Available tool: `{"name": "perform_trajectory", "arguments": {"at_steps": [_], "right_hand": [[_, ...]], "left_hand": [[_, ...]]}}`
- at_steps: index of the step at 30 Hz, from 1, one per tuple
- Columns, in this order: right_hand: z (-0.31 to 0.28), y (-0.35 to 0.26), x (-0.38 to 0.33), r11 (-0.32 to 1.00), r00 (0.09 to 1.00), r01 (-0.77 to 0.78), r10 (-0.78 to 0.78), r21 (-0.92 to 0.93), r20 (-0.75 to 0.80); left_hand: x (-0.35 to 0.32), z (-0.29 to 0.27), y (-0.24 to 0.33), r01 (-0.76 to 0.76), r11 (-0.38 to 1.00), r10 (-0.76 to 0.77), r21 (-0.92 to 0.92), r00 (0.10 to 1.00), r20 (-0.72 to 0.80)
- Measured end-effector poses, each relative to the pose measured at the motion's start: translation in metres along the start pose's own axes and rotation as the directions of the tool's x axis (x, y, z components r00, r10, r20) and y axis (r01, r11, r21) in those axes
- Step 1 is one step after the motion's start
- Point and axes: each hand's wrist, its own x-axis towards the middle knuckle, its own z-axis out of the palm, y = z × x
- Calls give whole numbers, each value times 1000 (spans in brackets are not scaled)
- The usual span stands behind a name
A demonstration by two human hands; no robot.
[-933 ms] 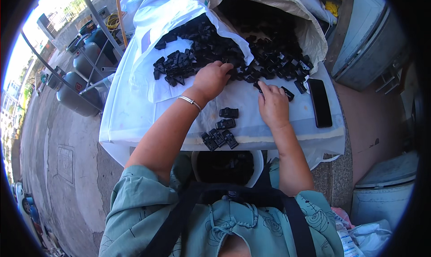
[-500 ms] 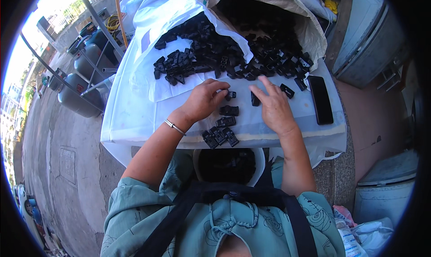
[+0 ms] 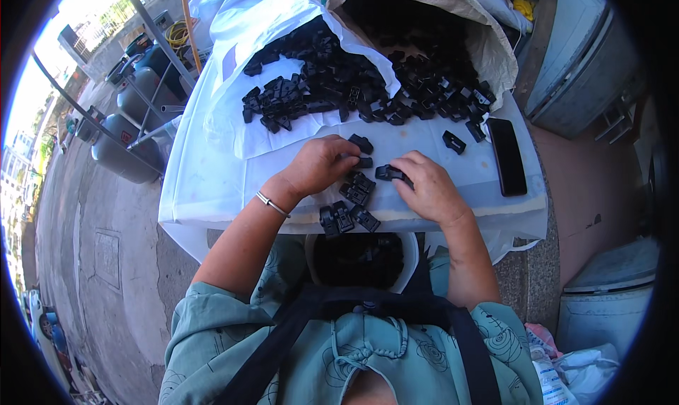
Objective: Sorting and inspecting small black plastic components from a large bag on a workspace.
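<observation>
My left hand [image 3: 320,166] has its fingers closed on a small black plastic part [image 3: 364,162]; most of its grip is hidden behind the knuckles. Just beyond those fingertips lies another black part [image 3: 361,143]. To the right, my right hand [image 3: 426,187] pinches a longer black plastic part [image 3: 388,172] between thumb and fingers, its end pointing toward my left hand. Below my hands, black parts [image 3: 358,188] lie side by side. Nearer the table's front edge sits a cluster of several more [image 3: 343,217].
Black parts [image 3: 311,80] spill from a white sack [image 3: 247,23] and a beige sack [image 3: 495,44] at the back. A black phone [image 3: 506,157] and a loose part [image 3: 453,142] lie at right. Under the front edge stands a white bucket [image 3: 409,263] with dark contents. Grey gas cylinders [image 3: 126,150] stand left.
My right hand has come nearer and left, lifting the black part it was reaching over. My left hand has shifted slightly toward me, and the parts below it now sit closer together.
</observation>
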Motion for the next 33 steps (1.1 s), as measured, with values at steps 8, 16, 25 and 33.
{"name": "perform_trajectory", "arguments": {"at_steps": [8,16,25,33], "right_hand": [[35,0,22,962,942,205,-144,182,-302],[36,-13,19,983,967,184,-185,-21,-177],[32,0,7,990,951,119,-136,-76,-279],[6,65,1,875,871,-385,240,-293,-428]], "left_hand": [[-6,11,-1,1,999,-3,-53,999,-47],[-7,11,-3,-40,995,33,-94,997,-73],[11,6,-10,-204,979,201,8,953,-226],[13,7,-11,-141,986,151,93,984,-100]]}}
